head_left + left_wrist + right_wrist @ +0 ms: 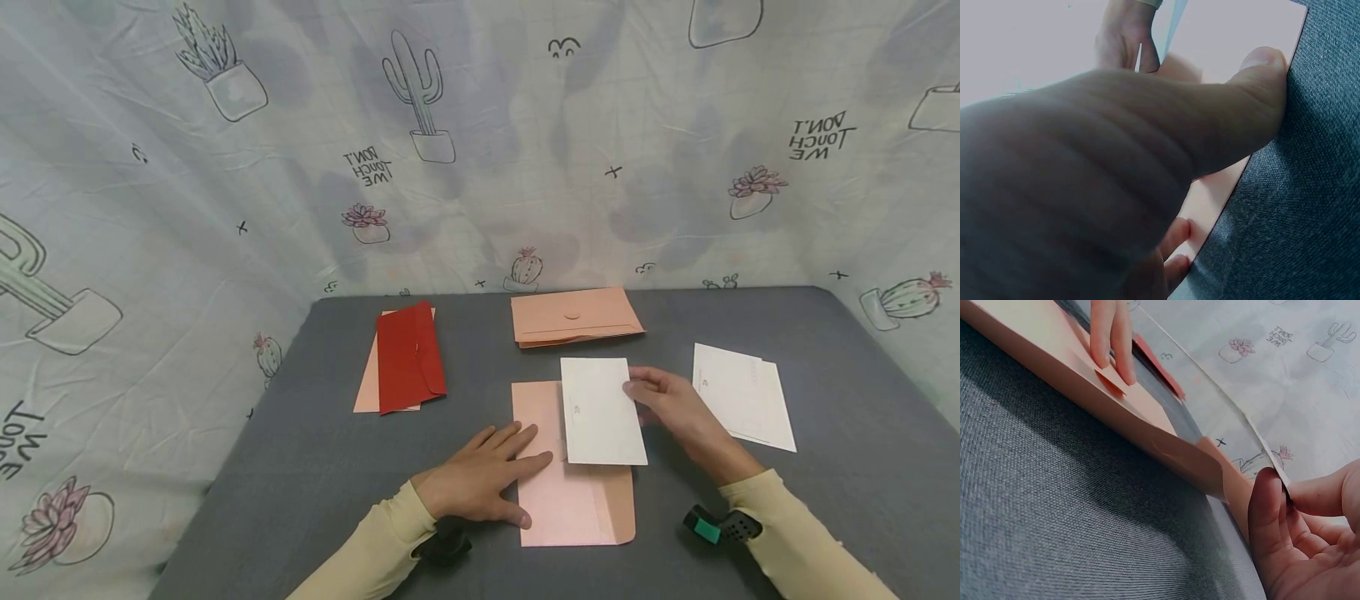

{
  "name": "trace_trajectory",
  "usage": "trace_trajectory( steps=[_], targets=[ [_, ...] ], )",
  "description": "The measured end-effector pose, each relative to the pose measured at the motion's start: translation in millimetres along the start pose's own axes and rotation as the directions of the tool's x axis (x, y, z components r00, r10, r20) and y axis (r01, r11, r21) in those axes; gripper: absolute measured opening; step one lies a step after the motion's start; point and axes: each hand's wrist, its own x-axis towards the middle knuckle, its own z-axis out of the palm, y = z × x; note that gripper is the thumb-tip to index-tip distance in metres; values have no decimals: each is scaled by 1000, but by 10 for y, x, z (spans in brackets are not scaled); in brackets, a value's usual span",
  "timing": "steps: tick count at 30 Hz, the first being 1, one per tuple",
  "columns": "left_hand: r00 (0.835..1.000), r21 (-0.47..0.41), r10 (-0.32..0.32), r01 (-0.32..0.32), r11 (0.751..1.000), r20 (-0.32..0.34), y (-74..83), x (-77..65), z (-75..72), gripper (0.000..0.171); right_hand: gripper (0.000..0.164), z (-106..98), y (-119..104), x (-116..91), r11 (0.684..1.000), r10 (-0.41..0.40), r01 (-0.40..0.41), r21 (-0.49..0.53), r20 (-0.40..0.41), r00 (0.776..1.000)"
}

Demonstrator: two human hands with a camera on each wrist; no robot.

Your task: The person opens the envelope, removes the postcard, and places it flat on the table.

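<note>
A pink envelope (558, 508) lies on the dark table with its flap folded out to the right. My left hand (487, 475) rests on its left side, fingers spread; in the left wrist view the thumb (1263, 69) presses near its edge. Between thumb and fingers, my right hand (667, 404) pinches the right edge of a white card (603, 417). The card hovers over the envelope, overlapping its upper right part. The right wrist view shows the card (1210, 378) edge-on, raised above the envelope (1085, 394).
Behind lies a stack of pink envelopes (573, 317). To the left, a red envelope (408, 358) overlaps a pink one (367, 387). More white cards (742, 396) lie at the right. A patterned cloth (480, 167) hangs behind the table (315, 500).
</note>
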Motion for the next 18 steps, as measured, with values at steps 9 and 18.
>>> trace_trajectory(
  steps=[9, 18],
  targets=[
    [1000, -4, 2, -2, 1000, 1, -2, 1, 0, 86, 58, -36, 7, 18, 1000, 12, -12, 9, -35, 999],
    [1000, -3, 1, -1, 1000, 11, -6, 4, 7, 87, 58, -126, 6, 18, 1000, 14, -14, -3, -66, 998]
  ],
)
